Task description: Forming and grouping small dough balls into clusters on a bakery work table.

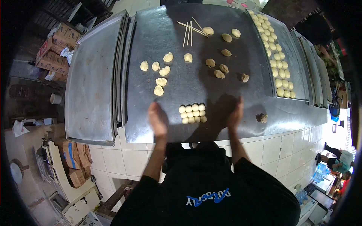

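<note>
Metal tabletop (140, 119), dough balls (196, 113) near its front edge, bare room both sides, left hand (157, 119), right hand (235, 115) both unclenched

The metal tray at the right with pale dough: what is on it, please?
On the metal tray, pale dough balls lie along the left side; bare metal shows beside them. The surface directly beneath is covered.

The surface (177, 88) is dark grey, the balls (195, 113) pale cream, the lumps (164, 70) yellow or brown, the sticks (191, 37) beige, the shirt (241, 180) black with white-and-blue print, the tiles (134, 160) off-white.
</note>
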Action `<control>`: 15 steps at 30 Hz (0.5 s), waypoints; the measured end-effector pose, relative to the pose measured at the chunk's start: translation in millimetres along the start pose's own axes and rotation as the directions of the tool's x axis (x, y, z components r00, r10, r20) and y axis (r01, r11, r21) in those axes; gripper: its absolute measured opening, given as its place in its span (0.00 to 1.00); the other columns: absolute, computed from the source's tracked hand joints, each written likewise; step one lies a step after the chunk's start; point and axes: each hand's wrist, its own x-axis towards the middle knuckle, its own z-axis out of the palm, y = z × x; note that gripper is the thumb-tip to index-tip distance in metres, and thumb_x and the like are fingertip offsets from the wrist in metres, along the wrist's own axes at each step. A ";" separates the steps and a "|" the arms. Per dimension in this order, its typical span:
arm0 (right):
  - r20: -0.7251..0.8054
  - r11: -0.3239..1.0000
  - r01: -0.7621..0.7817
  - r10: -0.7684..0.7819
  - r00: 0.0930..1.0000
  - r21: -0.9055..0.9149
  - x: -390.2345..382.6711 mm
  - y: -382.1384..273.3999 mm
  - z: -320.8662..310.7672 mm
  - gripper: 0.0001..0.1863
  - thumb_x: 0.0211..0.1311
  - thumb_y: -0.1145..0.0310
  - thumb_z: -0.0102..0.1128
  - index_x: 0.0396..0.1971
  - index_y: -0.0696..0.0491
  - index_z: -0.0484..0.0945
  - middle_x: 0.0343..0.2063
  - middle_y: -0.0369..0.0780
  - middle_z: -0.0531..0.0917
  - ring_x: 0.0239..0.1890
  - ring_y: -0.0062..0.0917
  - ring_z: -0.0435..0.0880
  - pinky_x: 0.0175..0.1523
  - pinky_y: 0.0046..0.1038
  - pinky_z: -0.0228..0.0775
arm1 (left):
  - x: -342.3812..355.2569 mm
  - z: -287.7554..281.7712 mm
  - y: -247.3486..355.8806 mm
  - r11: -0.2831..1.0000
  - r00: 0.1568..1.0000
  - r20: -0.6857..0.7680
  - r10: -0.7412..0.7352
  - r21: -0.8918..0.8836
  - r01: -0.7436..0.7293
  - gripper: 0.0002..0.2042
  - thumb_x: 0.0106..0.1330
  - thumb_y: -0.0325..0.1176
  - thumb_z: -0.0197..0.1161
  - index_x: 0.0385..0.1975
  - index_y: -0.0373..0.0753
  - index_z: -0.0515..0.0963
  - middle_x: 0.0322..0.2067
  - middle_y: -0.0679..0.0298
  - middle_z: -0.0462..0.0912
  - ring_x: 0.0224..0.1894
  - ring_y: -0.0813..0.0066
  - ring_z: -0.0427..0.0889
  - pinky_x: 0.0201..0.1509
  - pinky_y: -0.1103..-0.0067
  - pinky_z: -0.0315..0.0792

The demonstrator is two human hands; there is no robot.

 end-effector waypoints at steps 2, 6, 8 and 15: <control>0.029 0.990 -0.009 0.005 1.000 0.141 -12.2 6.5 10.1 0.22 0.73 0.62 0.36 0.60 0.60 0.62 0.56 0.45 0.72 0.57 0.32 0.72 0.61 0.31 0.64 | -7.9 16.4 -0.4 0.983 0.990 0.007 0.139 0.117 -0.139 0.25 0.74 0.46 0.39 0.60 0.32 0.64 0.56 0.52 0.70 0.59 0.60 0.69 0.64 0.71 0.59; -0.106 0.964 -0.069 0.043 0.993 -0.257 -24.3 -9.3 7.3 0.23 0.74 0.60 0.29 0.59 0.59 0.61 0.56 0.47 0.71 0.57 0.33 0.71 0.63 0.35 0.61 | 0.7 -0.1 6.6 0.981 0.980 0.163 0.117 -0.172 -0.088 0.23 0.76 0.43 0.34 0.56 0.33 0.68 0.60 0.54 0.67 0.66 0.67 0.61 0.70 0.71 0.52; -0.132 0.913 -0.064 0.011 0.991 -0.404 -26.2 -20.7 -4.5 0.22 0.74 0.60 0.29 0.57 0.60 0.62 0.57 0.46 0.69 0.55 0.32 0.73 0.60 0.35 0.65 | 21.2 -22.7 11.3 0.849 0.960 -0.058 -0.273 -0.484 0.212 0.22 0.75 0.43 0.37 0.52 0.32 0.72 0.56 0.58 0.72 0.61 0.71 0.66 0.67 0.73 0.56; 0.708 0.818 -0.105 0.547 0.447 -0.565 -36.9 -10.6 35.2 0.19 0.71 0.57 0.43 0.43 0.57 0.75 0.46 0.45 0.80 0.53 0.34 0.76 0.62 0.36 0.62 | 85.1 21.7 -3.4 0.983 0.471 0.863 -0.181 0.164 0.077 0.20 0.73 0.40 0.40 0.52 0.37 0.76 0.49 0.58 0.80 0.50 0.71 0.78 0.57 0.76 0.69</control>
